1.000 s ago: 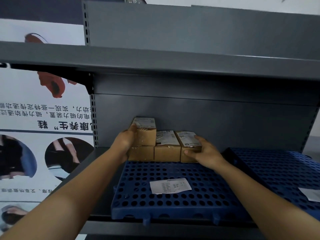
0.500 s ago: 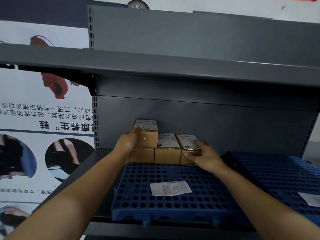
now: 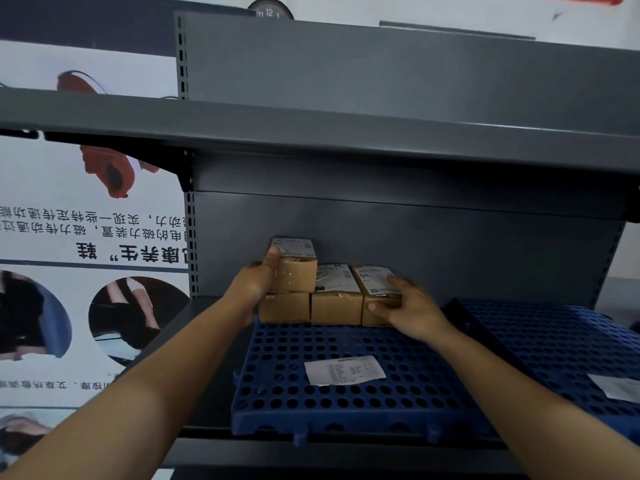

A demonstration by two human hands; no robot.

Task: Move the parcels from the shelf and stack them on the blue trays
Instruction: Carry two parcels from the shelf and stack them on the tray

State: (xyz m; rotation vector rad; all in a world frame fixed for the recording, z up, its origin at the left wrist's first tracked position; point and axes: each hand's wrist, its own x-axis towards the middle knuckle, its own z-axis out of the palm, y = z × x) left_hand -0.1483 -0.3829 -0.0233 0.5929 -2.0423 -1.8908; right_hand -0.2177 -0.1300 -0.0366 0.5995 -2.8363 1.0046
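Several small brown cardboard parcels with white labels sit at the back edge of a blue perforated tray (image 3: 346, 403) on the grey shelf. Three form a row; a fourth, the top parcel (image 3: 298, 271), is stacked on the left parcel (image 3: 285, 308). My left hand (image 3: 254, 287) presses against the left side of that stack, thumb on the top parcel. My right hand (image 3: 407, 306) grips the right parcel (image 3: 375, 289) from its right side and front. The middle parcel (image 3: 336, 299) stands between them, untouched.
A second blue tray (image 3: 554, 341) lies tilted to the right, with a white paper slip (image 3: 620, 388) on it. Another white slip (image 3: 344, 368) lies on the near tray. The upper shelf board (image 3: 311, 133) overhangs. A poster wall is to the left.
Both hands stay on the parcels in nearly the same place; the view has tilted slightly, so everything sits a little lower in the frame.
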